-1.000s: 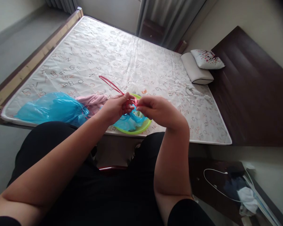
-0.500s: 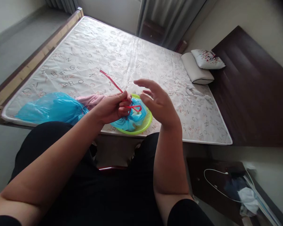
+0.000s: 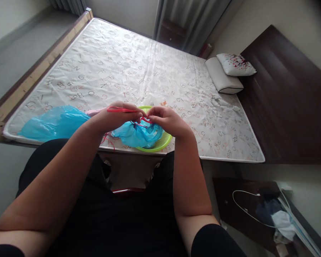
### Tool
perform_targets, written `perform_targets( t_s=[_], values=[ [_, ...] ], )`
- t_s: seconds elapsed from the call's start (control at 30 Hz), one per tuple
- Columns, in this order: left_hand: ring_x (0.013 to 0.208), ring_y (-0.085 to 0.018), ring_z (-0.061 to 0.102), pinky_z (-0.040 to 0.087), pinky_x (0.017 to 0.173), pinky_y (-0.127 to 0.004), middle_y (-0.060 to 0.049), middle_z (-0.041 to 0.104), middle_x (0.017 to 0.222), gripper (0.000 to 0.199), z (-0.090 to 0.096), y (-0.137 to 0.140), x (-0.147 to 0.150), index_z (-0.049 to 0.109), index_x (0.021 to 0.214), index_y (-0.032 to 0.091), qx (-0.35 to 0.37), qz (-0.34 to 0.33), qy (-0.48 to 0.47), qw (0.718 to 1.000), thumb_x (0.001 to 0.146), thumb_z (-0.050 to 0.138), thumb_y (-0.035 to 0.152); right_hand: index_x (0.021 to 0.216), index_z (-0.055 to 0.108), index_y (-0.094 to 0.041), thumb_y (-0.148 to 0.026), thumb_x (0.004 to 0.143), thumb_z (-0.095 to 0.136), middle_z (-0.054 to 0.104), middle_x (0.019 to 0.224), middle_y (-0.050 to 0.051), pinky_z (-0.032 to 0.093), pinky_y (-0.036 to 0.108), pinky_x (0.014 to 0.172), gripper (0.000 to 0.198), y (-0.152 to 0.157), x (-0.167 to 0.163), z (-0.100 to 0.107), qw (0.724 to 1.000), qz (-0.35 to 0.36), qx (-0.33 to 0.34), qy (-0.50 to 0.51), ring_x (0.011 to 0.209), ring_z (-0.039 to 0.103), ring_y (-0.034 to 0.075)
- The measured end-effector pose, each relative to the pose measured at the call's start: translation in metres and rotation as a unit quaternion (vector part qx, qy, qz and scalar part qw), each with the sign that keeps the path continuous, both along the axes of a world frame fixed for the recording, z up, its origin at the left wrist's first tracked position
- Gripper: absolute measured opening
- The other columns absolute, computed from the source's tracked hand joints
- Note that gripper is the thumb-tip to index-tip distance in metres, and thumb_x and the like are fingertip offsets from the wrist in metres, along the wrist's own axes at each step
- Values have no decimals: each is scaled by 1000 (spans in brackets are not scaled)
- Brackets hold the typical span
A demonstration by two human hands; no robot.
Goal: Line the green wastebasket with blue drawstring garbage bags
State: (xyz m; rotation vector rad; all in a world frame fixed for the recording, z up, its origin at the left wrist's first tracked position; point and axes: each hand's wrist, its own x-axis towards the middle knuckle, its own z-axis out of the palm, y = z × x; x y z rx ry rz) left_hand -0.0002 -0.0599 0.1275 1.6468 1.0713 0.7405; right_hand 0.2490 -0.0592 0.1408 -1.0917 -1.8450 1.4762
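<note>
Between my two hands runs a thin red plastic string (image 3: 120, 110). My left hand (image 3: 123, 116) pinches it, and one length lies over the back of that hand. Fingertips of my right hand (image 3: 166, 119) are closed on the string close to the left ones. Just under the hands, a crumpled blue plastic bag (image 3: 135, 135) rests partly in a lime-green basket (image 3: 164, 142) at the mattress edge. What the bag contains is hidden. Left of my hands lies a fuller blue bag (image 3: 53, 123), with pink cloth (image 3: 93, 112) showing behind my left wrist.
A letter-printed mattress (image 3: 117, 64) spreads out in front of me. Two pillows (image 3: 224, 76) lie by the dark headboard (image 3: 286, 96). Low on the right, a brown nightstand (image 3: 230, 200) carries a white cable and a crumpled white item.
My right hand, raised and open before, has come down and left and closed on the string. My left hand has turned palm-down, and the string's free end now lies across it.
</note>
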Motion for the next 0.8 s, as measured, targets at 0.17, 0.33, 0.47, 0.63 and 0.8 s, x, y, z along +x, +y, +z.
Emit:
perform_targets(
  t_s=[0.17,0.33,0.47,0.63,0.8],
  values=[
    [92,-20,76,61,86,-32,-6,83,92,23,-2,2,-4,88,100,20,9,15,-8,1000,91,77,39,94,70,-23,-46,92,81,77,111,4,59,32,87,25,3,-10,-15,995,1,-45,89,101,70,17],
    [94,-19,77,61,86,-32,-5,85,98,17,-2,3,-13,89,101,24,92,7,1,996,94,78,36,96,73,-22,-43,90,84,74,91,1,55,28,73,24,3,-13,-20,993,-7,-73,88,81,66,13],
    [86,-19,76,61,81,-34,-6,83,97,16,-9,4,-9,88,101,27,250,29,39,967,97,75,34,102,70,-23,-39,88,85,70,83,-2,52,26,64,26,3,-19,-22,984,-33,-110,135,69,61,10],
    [89,-19,75,62,86,-33,-8,80,96,21,-22,-2,11,84,102,23,379,160,23,911,106,66,34,126,64,-27,-49,85,89,70,89,-2,53,25,62,53,8,-26,-29,964,-59,-156,205,68,59,11],
    [93,-21,78,64,88,-35,-9,81,101,24,-33,-9,22,81,106,21,407,141,9,902,110,63,36,131,66,-28,-77,94,69,74,114,5,58,30,68,61,9,-36,-38,965,-120,-132,191,86,68,17]
  ],
)
